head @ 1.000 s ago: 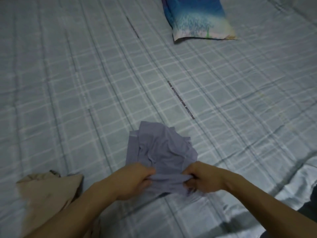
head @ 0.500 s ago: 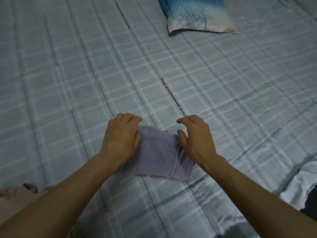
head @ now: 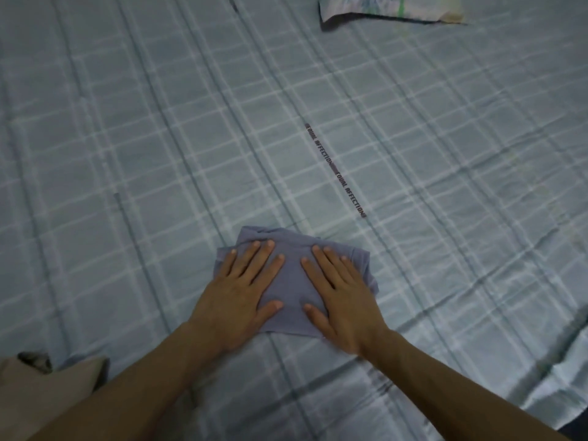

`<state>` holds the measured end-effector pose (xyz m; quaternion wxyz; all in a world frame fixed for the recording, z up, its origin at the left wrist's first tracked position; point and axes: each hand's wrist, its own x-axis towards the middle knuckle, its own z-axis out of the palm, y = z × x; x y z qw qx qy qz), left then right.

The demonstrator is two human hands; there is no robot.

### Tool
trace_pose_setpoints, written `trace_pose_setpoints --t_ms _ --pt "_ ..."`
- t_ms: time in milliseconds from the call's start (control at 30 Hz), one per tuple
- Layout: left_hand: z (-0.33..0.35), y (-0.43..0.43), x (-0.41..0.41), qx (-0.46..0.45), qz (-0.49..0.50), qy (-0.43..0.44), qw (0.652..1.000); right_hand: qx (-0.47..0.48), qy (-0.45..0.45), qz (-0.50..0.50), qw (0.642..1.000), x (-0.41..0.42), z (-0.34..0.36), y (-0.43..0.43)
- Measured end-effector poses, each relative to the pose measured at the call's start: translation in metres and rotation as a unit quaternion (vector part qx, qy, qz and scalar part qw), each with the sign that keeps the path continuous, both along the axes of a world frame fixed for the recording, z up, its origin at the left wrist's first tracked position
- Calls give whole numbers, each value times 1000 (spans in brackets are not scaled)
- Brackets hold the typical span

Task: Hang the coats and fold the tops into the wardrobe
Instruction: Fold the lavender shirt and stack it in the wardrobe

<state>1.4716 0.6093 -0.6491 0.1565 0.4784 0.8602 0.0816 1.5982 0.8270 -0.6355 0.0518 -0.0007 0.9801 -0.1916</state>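
Observation:
A small lilac-grey top (head: 291, 281) lies folded into a compact square on the checked bed sheet (head: 159, 154), near the front middle. My left hand (head: 241, 288) lies flat on its left half, fingers straight and spread. My right hand (head: 342, 294) presses flat on its right half in the same way. Both palms cover much of the cloth; its far edge and right corner show some bunched layers.
A beige garment (head: 41, 389) lies crumpled at the lower left beside my left forearm. A blue-and-white pillow (head: 388, 7) sits at the far top right. The bed's edge drops off at the lower right corner (head: 569, 393).
My hands gripped the near edge of the crumpled top, carried it over to the far side, and now lie flat on the folded square.

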Motion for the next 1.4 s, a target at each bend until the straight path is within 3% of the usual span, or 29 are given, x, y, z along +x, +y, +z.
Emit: trace_pose_setpoints --t_ms 300,500,1000,1167,1400 --pt "6 2 6 25 -1 18 1000 -15 2 -2 1000 1 -1 0" --pt "12 -17 19 118 -49 5 992 -5 47 -13 999 28 11 -15" --pt "18 -8 26 244 2 108 964 11 99 -60 993 26 17 -22" --pt "51 -7 30 254 4 113 961 -3 126 -68 990 27 48 -22" --pt "163 -22 26 280 12 149 948 -3 181 -36 983 11 164 -31"
